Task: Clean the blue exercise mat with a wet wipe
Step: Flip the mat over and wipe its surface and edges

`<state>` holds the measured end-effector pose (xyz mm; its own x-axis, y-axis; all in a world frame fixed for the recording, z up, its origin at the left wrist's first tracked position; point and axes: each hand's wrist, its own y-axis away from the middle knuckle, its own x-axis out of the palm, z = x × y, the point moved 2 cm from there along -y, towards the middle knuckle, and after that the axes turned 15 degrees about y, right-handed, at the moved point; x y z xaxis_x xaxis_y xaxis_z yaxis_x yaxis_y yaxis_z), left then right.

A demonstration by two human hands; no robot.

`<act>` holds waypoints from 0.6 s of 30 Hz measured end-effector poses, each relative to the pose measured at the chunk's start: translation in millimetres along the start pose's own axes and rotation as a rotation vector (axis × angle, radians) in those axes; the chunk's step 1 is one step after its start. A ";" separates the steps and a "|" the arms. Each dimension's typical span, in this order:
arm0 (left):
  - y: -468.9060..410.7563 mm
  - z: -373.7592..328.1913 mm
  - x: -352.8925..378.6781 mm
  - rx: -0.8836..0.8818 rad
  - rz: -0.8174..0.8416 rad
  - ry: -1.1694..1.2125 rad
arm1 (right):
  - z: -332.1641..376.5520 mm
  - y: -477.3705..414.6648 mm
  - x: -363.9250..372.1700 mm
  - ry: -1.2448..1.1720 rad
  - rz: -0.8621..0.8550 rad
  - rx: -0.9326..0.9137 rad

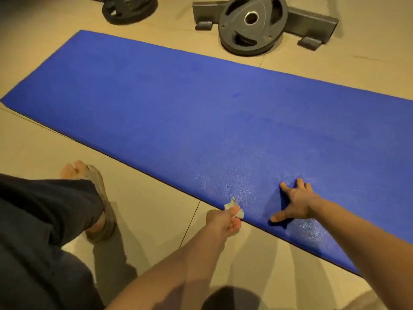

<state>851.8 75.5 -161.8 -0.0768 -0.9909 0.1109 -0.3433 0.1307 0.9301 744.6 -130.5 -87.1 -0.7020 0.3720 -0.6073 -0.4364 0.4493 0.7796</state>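
The blue exercise mat (pixel 201 113) lies flat on the tan floor, running from upper left to lower right. At its near edge my left hand (pixel 223 220) grips a small crumpled wet wipe (pixel 234 208), which touches the mat's edge. To the right, my right hand (pixel 295 202) presses on the mat with spread straight fingers. The mat surface around both hands glistens with wet speckles.
A grey weight plate (pixel 252 23) leans on a dark metal stand (pixel 312 23) beyond the mat's far edge. Another dark plate (pixel 129 8) lies at the top left. My leg in dark trousers and a sandalled foot (pixel 98 198) stand on the floor at left.
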 end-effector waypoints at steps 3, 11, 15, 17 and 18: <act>-10.6 -19.5 -9.8 0.041 -0.007 0.051 | 14.7 -6.0 -9.1 -0.023 0.005 0.084; -37.9 -127.4 -64.6 0.258 -0.242 0.081 | 76.7 -2.0 -14.5 -0.203 -0.068 0.324; -44.2 -124.2 -69.8 0.258 -0.218 -0.024 | 144.1 -9.4 -28.2 -0.254 -0.175 0.070; -44.9 -115.0 -66.3 0.239 -0.196 -0.057 | 171.0 -9.9 -38.2 -0.229 -0.113 -0.037; -44.0 -114.2 -64.5 0.236 -0.200 -0.071 | 176.4 -11.3 -41.5 -0.202 -0.083 -0.038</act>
<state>978.8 129.8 -169.8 -0.0480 -0.9940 -0.0986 -0.5655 -0.0543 0.8230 878.0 -7.8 -97.7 -0.5375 0.4919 -0.6849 -0.5116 0.4554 0.7286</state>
